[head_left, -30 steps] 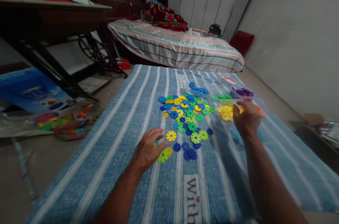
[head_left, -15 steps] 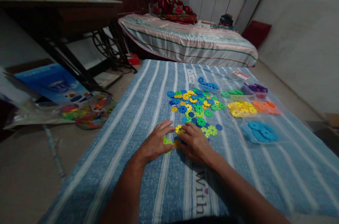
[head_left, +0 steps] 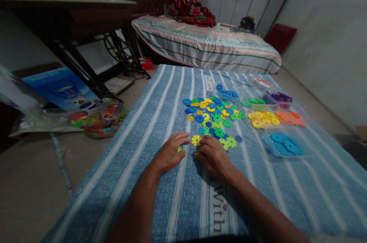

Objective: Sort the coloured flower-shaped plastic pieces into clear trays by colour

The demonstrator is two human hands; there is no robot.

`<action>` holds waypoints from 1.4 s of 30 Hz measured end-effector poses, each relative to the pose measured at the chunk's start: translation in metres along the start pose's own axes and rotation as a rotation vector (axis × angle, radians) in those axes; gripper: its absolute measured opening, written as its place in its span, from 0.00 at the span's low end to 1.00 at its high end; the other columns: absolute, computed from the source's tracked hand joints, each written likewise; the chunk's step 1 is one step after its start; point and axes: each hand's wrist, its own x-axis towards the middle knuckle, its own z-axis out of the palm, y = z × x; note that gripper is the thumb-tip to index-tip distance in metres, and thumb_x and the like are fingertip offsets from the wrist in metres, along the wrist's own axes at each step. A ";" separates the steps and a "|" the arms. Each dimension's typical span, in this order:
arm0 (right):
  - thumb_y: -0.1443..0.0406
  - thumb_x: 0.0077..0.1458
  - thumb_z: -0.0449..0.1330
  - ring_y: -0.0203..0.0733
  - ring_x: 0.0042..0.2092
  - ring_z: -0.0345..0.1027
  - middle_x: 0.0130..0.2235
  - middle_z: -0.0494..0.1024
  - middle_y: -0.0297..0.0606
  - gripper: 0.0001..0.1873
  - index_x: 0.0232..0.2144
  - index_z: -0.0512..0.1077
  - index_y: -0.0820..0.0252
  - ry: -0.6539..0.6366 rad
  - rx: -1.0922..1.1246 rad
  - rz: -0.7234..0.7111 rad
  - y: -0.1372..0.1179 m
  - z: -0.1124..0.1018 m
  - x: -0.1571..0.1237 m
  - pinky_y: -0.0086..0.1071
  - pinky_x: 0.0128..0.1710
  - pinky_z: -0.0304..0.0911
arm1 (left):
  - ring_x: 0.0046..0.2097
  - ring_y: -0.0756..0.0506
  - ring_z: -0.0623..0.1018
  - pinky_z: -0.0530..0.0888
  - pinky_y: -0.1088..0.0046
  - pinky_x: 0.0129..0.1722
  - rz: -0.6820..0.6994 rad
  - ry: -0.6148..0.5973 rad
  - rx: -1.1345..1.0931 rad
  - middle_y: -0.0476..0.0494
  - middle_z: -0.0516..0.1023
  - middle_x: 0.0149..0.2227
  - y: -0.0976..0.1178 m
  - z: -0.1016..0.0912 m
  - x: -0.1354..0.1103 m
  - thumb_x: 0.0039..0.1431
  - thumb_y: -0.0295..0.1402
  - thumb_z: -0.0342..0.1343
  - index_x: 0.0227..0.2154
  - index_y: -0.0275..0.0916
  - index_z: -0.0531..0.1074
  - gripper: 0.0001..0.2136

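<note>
My left hand (head_left: 172,152) is curled with its thumb towards the fingers. A bit of a lime-green notched plastic disc (head_left: 179,149) shows in its grip; the rest is hidden. My right hand (head_left: 215,155) has its fingers bent over a yellow-orange disc (head_left: 197,154), mostly covered by the hand. Between the two hands a yellow notched disc (head_left: 196,141) lies flat on the cloth, touching or very near my right fingertips. Just beyond spreads a loose pile of blue, green and yellow discs (head_left: 216,118).
To the right stand clear boxes of sorted discs: yellow (head_left: 263,118), orange (head_left: 290,117), light blue (head_left: 286,144), green (head_left: 257,101), purple (head_left: 279,97) and blue (head_left: 228,93). A striped blue cloth (head_left: 137,147) covers the surface. Beyond are a bed (head_left: 206,46) and a treadle table (head_left: 65,4).
The lime-green disc, plainly visible beside my left hand before, is now mostly hidden by it. My hands have drawn slightly apart, and the yellow-orange disc is more covered by my right hand.
</note>
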 end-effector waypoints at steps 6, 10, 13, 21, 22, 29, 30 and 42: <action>0.64 0.60 0.57 0.48 0.47 0.71 0.37 0.78 0.44 0.08 0.29 0.73 0.58 0.235 -0.212 0.072 0.052 -0.064 0.005 0.44 0.50 0.67 | 0.61 0.40 0.70 0.68 0.51 0.62 0.005 0.030 0.039 0.39 0.76 0.54 0.000 0.004 0.002 0.48 0.23 0.49 0.41 0.38 0.76 0.18; 0.64 0.56 0.55 0.48 0.37 0.69 0.32 0.76 0.45 0.10 0.25 0.73 0.59 0.429 -0.562 0.249 0.104 -0.127 0.002 0.44 0.40 0.65 | 0.59 0.40 0.72 0.69 0.52 0.60 0.012 0.075 0.071 0.38 0.77 0.53 -0.001 0.009 0.004 0.50 0.25 0.52 0.40 0.38 0.77 0.15; 0.64 0.55 0.55 0.51 0.37 0.67 0.31 0.76 0.47 0.10 0.27 0.74 0.60 0.524 -0.751 0.388 0.118 -0.145 0.000 0.47 0.41 0.62 | 0.58 0.39 0.73 0.70 0.51 0.59 0.012 0.099 0.079 0.38 0.78 0.52 0.000 0.013 0.006 0.51 0.27 0.54 0.40 0.39 0.77 0.13; 0.65 0.59 0.57 0.52 0.54 0.66 0.44 0.77 0.47 0.07 0.37 0.76 0.57 0.132 -0.268 0.072 0.035 -0.037 0.016 0.47 0.53 0.64 | 0.58 0.39 0.73 0.70 0.52 0.59 -0.004 0.170 0.066 0.38 0.78 0.52 0.005 0.016 0.006 0.53 0.27 0.53 0.39 0.39 0.76 0.12; 0.64 0.58 0.59 0.54 0.57 0.63 0.47 0.76 0.47 0.07 0.39 0.76 0.57 0.066 -0.242 0.066 0.024 -0.025 0.020 0.49 0.54 0.63 | 0.58 0.40 0.73 0.70 0.52 0.59 -0.002 0.175 0.067 0.39 0.78 0.52 0.005 0.016 0.006 0.53 0.26 0.53 0.39 0.40 0.76 0.12; 0.60 0.60 0.60 0.58 0.60 0.59 0.47 0.75 0.52 0.13 0.40 0.76 0.65 -0.211 -0.379 0.173 -0.004 0.012 0.039 0.51 0.55 0.60 | 0.56 0.40 0.75 0.71 0.53 0.59 0.023 0.191 0.084 0.39 0.79 0.51 -0.001 0.015 0.011 0.56 0.31 0.52 0.38 0.40 0.77 0.10; 0.61 0.62 0.58 0.57 0.60 0.59 0.46 0.75 0.52 0.12 0.40 0.76 0.66 -0.208 -0.394 0.166 -0.003 0.014 0.040 0.51 0.55 0.60 | 0.56 0.39 0.75 0.71 0.54 0.59 0.027 0.191 0.089 0.39 0.79 0.50 -0.003 0.015 0.013 0.56 0.32 0.52 0.37 0.41 0.77 0.09; 0.64 0.66 0.50 0.49 0.53 0.62 0.42 0.76 0.41 0.14 0.35 0.74 0.61 -0.140 -0.422 0.092 0.003 -0.010 0.036 0.48 0.59 0.53 | 0.54 0.41 0.76 0.71 0.56 0.59 0.081 0.256 0.239 0.44 0.80 0.47 -0.010 0.021 0.029 0.57 0.42 0.51 0.36 0.44 0.73 0.11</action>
